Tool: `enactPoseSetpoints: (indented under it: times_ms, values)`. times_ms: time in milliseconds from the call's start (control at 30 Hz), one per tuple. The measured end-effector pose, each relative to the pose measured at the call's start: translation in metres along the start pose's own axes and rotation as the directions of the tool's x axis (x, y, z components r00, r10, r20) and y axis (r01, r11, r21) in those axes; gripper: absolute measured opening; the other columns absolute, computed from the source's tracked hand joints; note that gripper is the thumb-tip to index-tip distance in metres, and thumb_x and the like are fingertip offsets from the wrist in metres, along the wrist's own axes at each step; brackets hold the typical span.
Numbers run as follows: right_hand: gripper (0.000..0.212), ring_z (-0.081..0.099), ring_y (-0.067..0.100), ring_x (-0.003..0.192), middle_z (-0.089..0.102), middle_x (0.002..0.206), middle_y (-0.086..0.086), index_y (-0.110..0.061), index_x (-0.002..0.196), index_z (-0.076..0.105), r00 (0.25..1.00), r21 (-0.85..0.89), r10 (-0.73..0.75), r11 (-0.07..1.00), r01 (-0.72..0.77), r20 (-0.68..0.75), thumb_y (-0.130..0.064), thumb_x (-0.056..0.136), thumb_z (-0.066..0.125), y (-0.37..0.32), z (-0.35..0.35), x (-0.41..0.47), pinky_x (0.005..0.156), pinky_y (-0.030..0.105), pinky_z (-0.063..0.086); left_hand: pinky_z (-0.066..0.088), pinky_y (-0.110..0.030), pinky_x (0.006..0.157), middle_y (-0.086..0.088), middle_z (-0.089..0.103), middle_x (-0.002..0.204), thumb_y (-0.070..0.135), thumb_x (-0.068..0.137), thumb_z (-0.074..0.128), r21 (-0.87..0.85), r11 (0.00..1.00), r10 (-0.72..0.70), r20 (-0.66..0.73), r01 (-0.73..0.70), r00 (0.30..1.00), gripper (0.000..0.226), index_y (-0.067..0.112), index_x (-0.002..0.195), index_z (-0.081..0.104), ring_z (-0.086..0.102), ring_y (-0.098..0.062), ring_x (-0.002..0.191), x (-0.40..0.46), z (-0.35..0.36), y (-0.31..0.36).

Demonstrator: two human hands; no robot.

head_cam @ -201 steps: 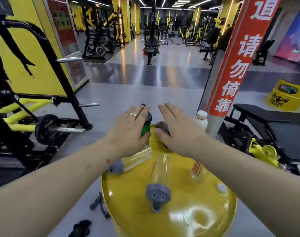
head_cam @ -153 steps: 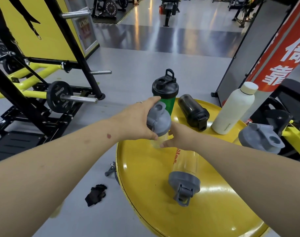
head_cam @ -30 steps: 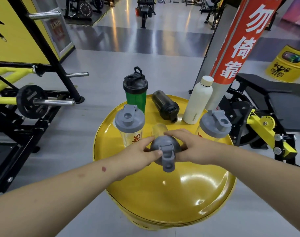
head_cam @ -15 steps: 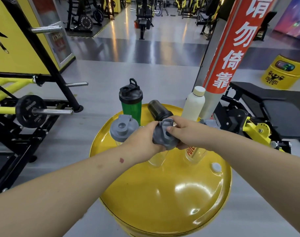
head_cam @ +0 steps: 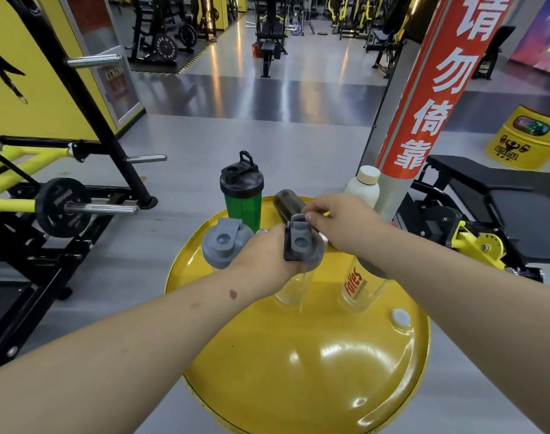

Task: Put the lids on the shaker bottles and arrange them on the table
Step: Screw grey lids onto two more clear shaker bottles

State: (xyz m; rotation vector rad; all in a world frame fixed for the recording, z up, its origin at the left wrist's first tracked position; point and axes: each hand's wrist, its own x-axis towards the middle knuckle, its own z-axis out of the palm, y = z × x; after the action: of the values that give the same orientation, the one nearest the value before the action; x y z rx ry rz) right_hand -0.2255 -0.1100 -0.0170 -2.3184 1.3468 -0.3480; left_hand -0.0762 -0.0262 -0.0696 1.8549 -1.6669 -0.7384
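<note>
On the yellow drum table, my left hand grips a clear shaker bottle just under its grey lid and holds it upright. The fingertips of my right hand pinch the flip cap at the far edge of that lid. To the left stands a second clear shaker with a grey lid. On the right is a third clear shaker with red lettering; my right forearm hides its top. Behind them stands a green shaker with a black lid.
A dark bottle lies on its side at the table's far edge, next to an upright white bottle. A red-and-grey pillar rises behind on the right, with a black bench beyond. A weight rack stands to the left.
The clear shaker that lay on the table a second ago now stands upright in my left hand. My right hand has shifted from the lid's side to its flip cap.
</note>
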Motion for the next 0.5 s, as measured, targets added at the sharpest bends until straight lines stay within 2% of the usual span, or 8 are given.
enactPoseSetpoints:
  times_ms: [67,133,233,300,400,500]
  values:
    - [0.013,0.063,0.019,0.098,0.069,0.104,-0.006,-0.027,0.108,0.072,0.996,-0.048,0.004,0.999,-0.008,-0.093,-0.028,0.099,0.063,0.002,0.001,0.011,0.079,0.031,0.050,0.041,-0.021,0.065,0.007,0.064,0.104,0.036,0.079,0.083,-0.005,1.000,0.003,0.010,-0.003,1.000,0.045,0.027,0.114,0.056,0.058,-0.012,0.095,0.001,-0.001,0.000]
    - [0.008,0.064,0.019,0.097,0.068,0.098,-0.007,-0.030,0.099,0.069,0.994,-0.070,0.013,0.997,-0.021,-0.106,-0.023,0.096,0.065,0.004,0.005,0.019,0.080,0.031,0.052,0.043,-0.021,0.068,0.007,0.064,0.107,0.035,0.079,0.083,-0.011,1.000,-0.003,0.010,0.003,1.000,0.048,0.026,0.118,0.056,0.058,-0.013,0.098,0.001,-0.001,0.000]
    - [0.029,0.064,0.020,0.100,0.070,0.111,-0.003,-0.028,0.107,0.076,0.996,-0.102,0.020,0.995,-0.012,0.083,-0.012,0.099,0.054,-0.001,0.009,0.025,0.082,0.029,0.052,0.047,-0.028,0.074,0.006,0.063,0.109,0.036,0.078,0.083,0.005,0.999,-0.034,0.005,0.034,0.999,0.052,0.026,0.120,0.055,0.058,-0.014,0.099,0.001,-0.002,0.000]
    - [0.033,0.063,0.020,0.101,0.070,0.115,-0.002,-0.026,0.115,0.077,0.984,-0.123,0.020,0.992,0.002,0.179,-0.009,0.097,0.053,-0.006,0.004,0.023,0.087,0.032,0.055,0.047,-0.025,0.071,0.007,0.062,0.107,0.036,0.077,0.084,0.003,0.999,-0.039,0.006,0.039,0.999,0.053,0.025,0.120,0.055,0.059,-0.013,0.096,0.001,-0.002,0.001]
    - [0.041,0.062,0.022,0.107,0.067,0.120,0.001,-0.024,0.129,0.067,0.950,-0.108,0.000,0.993,0.036,0.313,-0.017,0.090,0.059,-0.010,-0.010,0.018,0.095,0.041,0.056,0.042,-0.020,0.064,0.009,0.062,0.103,0.036,0.078,0.083,0.015,1.000,-0.027,0.007,0.027,1.000,0.051,0.024,0.119,0.055,0.058,-0.011,0.093,0.000,-0.003,0.003]
    - [0.056,0.063,0.023,0.107,0.064,0.122,0.002,-0.026,0.134,0.055,0.875,-0.085,-0.048,0.991,0.100,0.481,-0.027,0.081,0.073,-0.008,-0.016,0.008,0.093,0.047,0.057,0.048,-0.026,0.065,0.006,0.065,0.099,0.032,0.077,0.083,0.061,0.998,-0.013,0.021,0.012,1.000,0.046,0.023,0.113,0.056,0.060,-0.013,0.091,-0.001,-0.006,0.006]
